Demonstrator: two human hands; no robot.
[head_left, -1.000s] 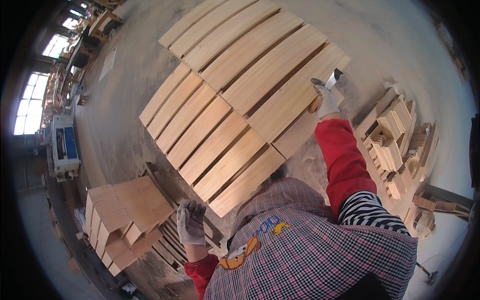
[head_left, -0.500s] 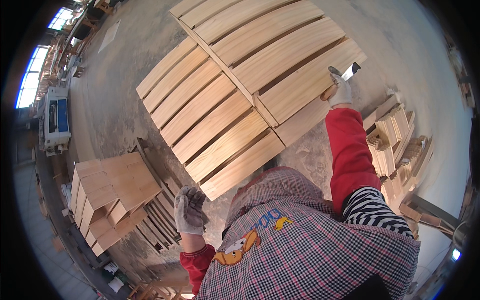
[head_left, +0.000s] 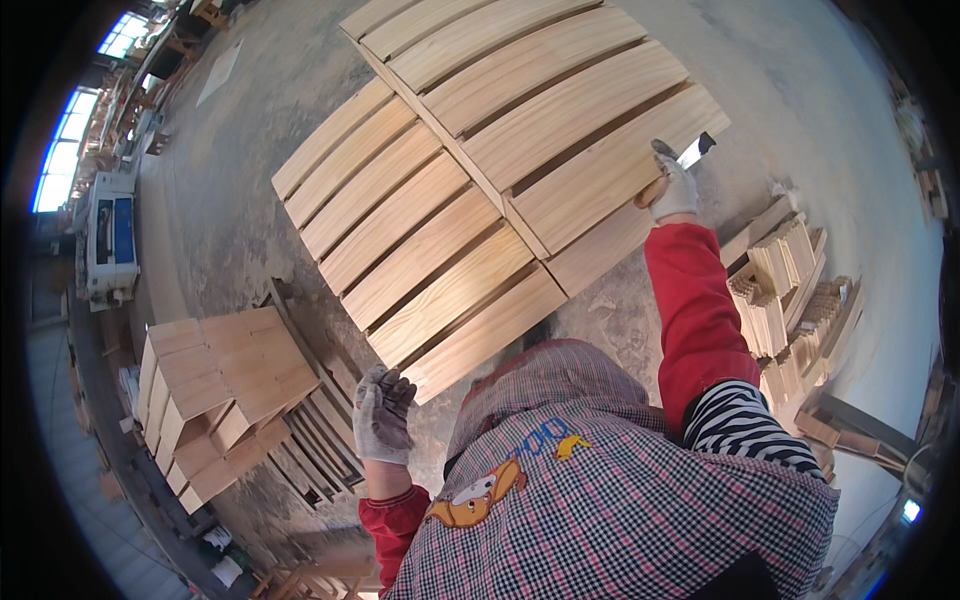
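A large pale wooden piece with rows of slat-like fronts in two sections fills the middle, dark gaps between the slats. My right hand, in a whitish glove, is closed at its right edge, around a tool with a bright flat part and a dark tip. The tool's kind is unclear, as the hand covers the rest. My left hand, in a stained grey-white glove, has its fingers curled beside the near left corner of the wooden piece. What those fingers hold, if anything, is hidden.
Stacked wooden boxes stand at the left on a slatted pallet. Piles of wooden strips lie at the right, near a grey metal bar. A white and blue machine is at the far left.
My right hand has shifted slightly left and toward me with the tool. My left hand has risen a little toward the near corner of the wooden piece.
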